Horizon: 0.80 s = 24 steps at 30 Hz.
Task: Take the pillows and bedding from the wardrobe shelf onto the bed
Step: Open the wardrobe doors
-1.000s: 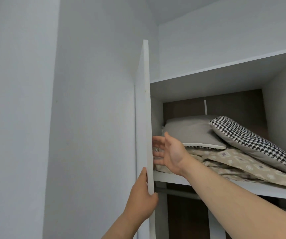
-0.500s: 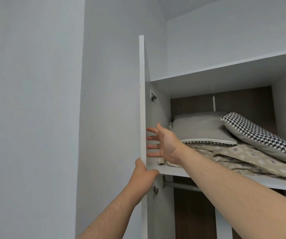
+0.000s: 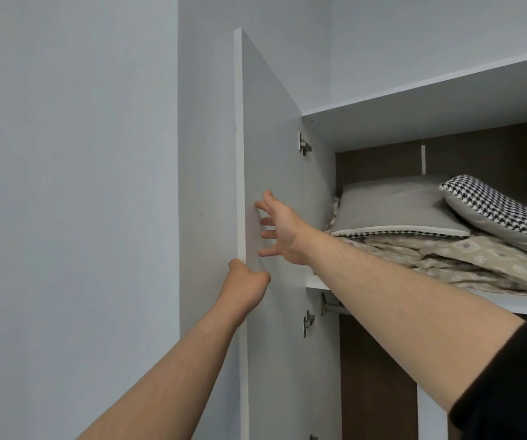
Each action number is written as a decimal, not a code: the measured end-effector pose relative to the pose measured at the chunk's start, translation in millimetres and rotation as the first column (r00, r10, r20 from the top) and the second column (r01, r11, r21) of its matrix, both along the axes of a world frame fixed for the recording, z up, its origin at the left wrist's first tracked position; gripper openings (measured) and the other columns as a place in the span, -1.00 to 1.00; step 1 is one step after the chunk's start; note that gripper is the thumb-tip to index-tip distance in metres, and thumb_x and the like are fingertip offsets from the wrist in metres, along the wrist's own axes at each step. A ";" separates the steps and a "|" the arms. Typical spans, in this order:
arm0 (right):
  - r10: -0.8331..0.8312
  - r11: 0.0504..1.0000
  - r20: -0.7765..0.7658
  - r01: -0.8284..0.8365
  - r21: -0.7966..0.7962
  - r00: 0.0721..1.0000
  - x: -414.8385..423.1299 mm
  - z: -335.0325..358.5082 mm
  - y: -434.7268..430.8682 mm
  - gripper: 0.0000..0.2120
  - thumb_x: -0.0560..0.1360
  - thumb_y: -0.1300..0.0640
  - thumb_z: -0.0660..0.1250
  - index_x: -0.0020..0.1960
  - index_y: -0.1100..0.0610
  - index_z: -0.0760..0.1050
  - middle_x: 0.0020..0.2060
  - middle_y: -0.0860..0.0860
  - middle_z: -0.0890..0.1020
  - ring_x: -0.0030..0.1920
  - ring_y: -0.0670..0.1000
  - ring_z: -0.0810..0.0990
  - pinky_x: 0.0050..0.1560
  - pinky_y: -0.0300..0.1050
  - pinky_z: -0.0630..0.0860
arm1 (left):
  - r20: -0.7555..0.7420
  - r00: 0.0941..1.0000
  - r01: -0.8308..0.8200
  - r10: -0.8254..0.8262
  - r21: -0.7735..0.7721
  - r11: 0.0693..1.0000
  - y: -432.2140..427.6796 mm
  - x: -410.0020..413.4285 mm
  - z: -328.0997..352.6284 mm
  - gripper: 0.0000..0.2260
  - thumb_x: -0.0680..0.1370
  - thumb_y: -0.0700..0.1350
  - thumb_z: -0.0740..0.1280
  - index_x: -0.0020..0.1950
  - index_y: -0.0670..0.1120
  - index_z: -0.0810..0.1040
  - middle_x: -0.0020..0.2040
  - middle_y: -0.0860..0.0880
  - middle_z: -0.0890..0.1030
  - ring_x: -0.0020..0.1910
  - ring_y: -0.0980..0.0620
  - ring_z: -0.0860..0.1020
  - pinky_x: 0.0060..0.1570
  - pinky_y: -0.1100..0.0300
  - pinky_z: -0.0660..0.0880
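Observation:
On the white wardrobe shelf (image 3: 316,282) lies a grey pillow (image 3: 392,208) with a houndstooth edge. To its right a black-and-white houndstooth pillow (image 3: 503,211) leans. Both rest on folded beige patterned bedding (image 3: 465,262). The white wardrobe door (image 3: 275,128) stands open at the left. My left hand (image 3: 244,290) grips the door's outer edge. Fingers spread, my right hand (image 3: 279,228) presses flat on the door's inner face, left of the pillows and apart from them.
A grey wall (image 3: 75,185) runs close on the left of the door. Metal hinges (image 3: 304,144) sit on the wardrobe's side panel. A hanging rail (image 3: 333,308) and dark back panel lie under the shelf. Another white board (image 3: 430,103) roofs the shelf.
The door has swung further open toward the left wall, showing its inner face. My right hand moved from the shelf's front onto that face; my left hand stayed on the edge.

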State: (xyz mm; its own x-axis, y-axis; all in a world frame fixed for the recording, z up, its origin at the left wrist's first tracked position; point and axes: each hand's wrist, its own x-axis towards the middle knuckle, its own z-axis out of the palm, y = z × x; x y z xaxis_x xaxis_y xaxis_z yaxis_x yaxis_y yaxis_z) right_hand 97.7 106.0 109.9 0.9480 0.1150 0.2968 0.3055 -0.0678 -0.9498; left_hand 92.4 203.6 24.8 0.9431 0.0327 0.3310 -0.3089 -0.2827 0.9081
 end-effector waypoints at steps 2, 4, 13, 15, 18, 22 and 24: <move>-0.001 1.000 0.007 0.001 0.005 1.000 1.7 0.7 4.2 -0.37 0.56 -0.33 -0.01 0.52 -0.03 0.24 0.51 0.07 0.24 0.47 0.15 0.25 0.35 0.27 0.35 | 0.001 1.000 0.004 -0.004 0.025 1.000 2.6 0.0 1.0 -0.66 0.38 -0.15 0.27 0.14 -0.13 0.33 -0.01 -0.13 0.56 -0.11 -0.07 0.58 -0.15 0.06 0.52; 0.001 1.000 0.008 -0.001 0.018 1.000 4.1 -0.7 7.5 -0.37 0.57 -0.32 -0.01 0.53 -0.02 0.22 0.52 0.07 0.23 0.48 0.15 0.23 0.37 0.29 0.33 | 0.013 1.000 -0.008 0.007 0.033 0.999 5.0 0.3 -0.6 -0.63 0.34 -0.13 0.26 0.12 -0.13 0.35 0.00 -0.15 0.57 -0.12 -0.09 0.59 -0.15 0.04 0.54; 0.001 1.000 0.043 -0.001 -0.001 0.999 9.0 -5.3 -2.4 -0.40 0.57 -0.32 -0.02 0.51 -0.05 0.25 0.52 0.09 0.23 0.47 0.12 0.26 0.36 0.19 0.36 | 0.065 0.987 -0.163 0.150 0.303 0.939 0.6 -10.5 0.0 -0.59 0.44 -0.09 0.26 0.22 -0.23 0.30 0.08 -0.14 0.49 -0.18 0.01 0.49 -0.39 0.18 0.31; -0.036 0.999 0.065 0.035 0.009 0.997 8.9 -4.2 -17.6 -0.41 0.58 -0.30 -0.01 0.51 -0.03 0.26 0.51 0.09 0.25 0.46 0.13 0.27 0.37 0.19 0.36 | 0.155 0.964 -0.263 0.218 0.409 0.874 -4.1 -17.7 6.0 -0.62 0.44 -0.05 0.23 0.18 -0.21 0.35 0.09 -0.14 0.46 -0.09 -0.08 0.49 -0.29 0.13 0.34; -0.119 0.993 0.119 0.116 0.030 0.986 7.6 -4.0 -60.7 -0.42 0.61 -0.24 0.00 0.52 0.02 0.24 0.50 0.07 0.27 0.47 0.11 0.27 0.39 0.16 0.32 | 0.387 0.896 -0.368 0.219 0.367 0.855 -19.7 -26.9 19.4 -0.66 0.50 0.00 0.20 0.19 -0.15 0.42 0.21 -0.13 0.49 0.10 -0.14 0.48 -0.04 0.12 0.38; -0.309 0.949 0.323 0.315 0.036 0.895 -5.7 -9.7 -141.7 -0.51 0.64 -0.10 0.06 0.51 0.09 0.25 0.44 -0.02 0.35 0.48 -0.01 0.26 0.49 0.10 0.20 | 0.532 0.847 -0.165 0.019 0.229 0.959 -48.8 -23.1 36.1 -0.47 0.61 0.00 0.15 0.56 -0.07 0.10 0.57 -0.01 0.13 0.53 0.06 0.09 0.41 0.22 0.02; -0.398 0.903 0.413 0.429 0.020 0.819 -20.2 -13.5 -185.1 -0.54 0.65 -0.05 0.07 0.50 0.11 0.28 0.41 -0.03 0.38 0.43 -0.05 0.30 0.48 0.01 0.20 | 0.532 0.845 -0.068 -0.046 0.192 0.979 -72.4 -14.9 41.2 -0.47 0.63 0.00 0.13 0.57 -0.03 0.07 0.58 0.02 0.10 0.54 0.09 0.05 0.47 0.16 -0.01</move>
